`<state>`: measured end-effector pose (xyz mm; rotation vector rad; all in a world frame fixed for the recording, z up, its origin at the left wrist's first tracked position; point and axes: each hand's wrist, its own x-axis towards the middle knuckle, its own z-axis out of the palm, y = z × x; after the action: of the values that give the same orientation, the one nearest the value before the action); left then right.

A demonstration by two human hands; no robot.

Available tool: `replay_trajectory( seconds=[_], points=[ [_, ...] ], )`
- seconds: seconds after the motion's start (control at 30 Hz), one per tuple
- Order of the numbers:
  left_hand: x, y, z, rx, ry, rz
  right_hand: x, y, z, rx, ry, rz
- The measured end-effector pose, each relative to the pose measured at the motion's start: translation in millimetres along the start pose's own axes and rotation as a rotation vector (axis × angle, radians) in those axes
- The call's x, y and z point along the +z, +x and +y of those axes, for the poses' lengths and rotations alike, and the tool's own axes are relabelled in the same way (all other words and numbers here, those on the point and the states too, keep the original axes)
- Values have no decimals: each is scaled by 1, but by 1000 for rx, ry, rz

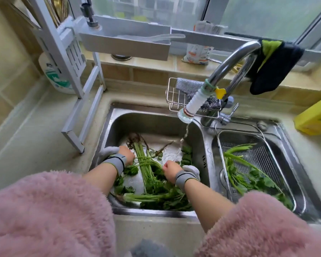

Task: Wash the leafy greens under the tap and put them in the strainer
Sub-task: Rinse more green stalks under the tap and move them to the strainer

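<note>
Rinsing is the step in hand, as I read it: water runs from the tap into the left basin of the double sink, landing near the basin's back right corner, and a loose pile of leafy greens lies across the basin floor, stems pointing toward the back wall and toward the front edge. My left hand is down among the stems near the basin's left wall, fingers curled in, and it looks closed on a few stalks, though the fingertips are hidden so I cannot tell how firm the hold is. My right hand sits just right of the main bunch, close to where the stream lands, also curled around stems as far as I can judge. The strainer rests in the right basin, and a smaller batch of washed greens already lies in it, leaves toward its front edge. So the task is partly done, with the larger share left in the water. The next move calls for gathering one bunch together, holding it under the stream, then lifting it over the divider between the basins without trailing loose stalks.
</note>
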<state>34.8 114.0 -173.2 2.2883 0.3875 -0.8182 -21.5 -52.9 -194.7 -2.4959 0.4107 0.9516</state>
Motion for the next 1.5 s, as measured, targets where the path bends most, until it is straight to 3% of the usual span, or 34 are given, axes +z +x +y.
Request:
replay_trajectory(
  seconds=[0.1,0.23,0.37,0.5,0.63,0.7,0.87,1.07,1.37,1.5],
  points=[
    [8,-12,28,13,-76,-61,-24,-15,7,-106,226,95],
    [29,-34,76,93,-270,-151,-34,-33,22,-173,447,78],
    [42,-49,104,172,-519,-308,-43,-45,37,-253,325,72],
    [52,-52,112,240,-435,-233,-65,-44,50,-274,312,53],
    [52,-63,114,259,-234,-231,-109,-37,50,-228,834,147],
    [49,-68,112,256,-201,-217,-122,-39,43,-301,941,173],
    [44,-79,112,238,-178,-178,-127,-36,32,-387,921,275],
    [37,-82,108,238,-183,-127,-134,-38,22,-406,986,158],
    [33,-84,112,238,-183,-173,-132,-33,13,-367,1019,137],
    [33,-85,115,245,-182,-179,-130,-33,11,-338,1042,202]
  ],
)
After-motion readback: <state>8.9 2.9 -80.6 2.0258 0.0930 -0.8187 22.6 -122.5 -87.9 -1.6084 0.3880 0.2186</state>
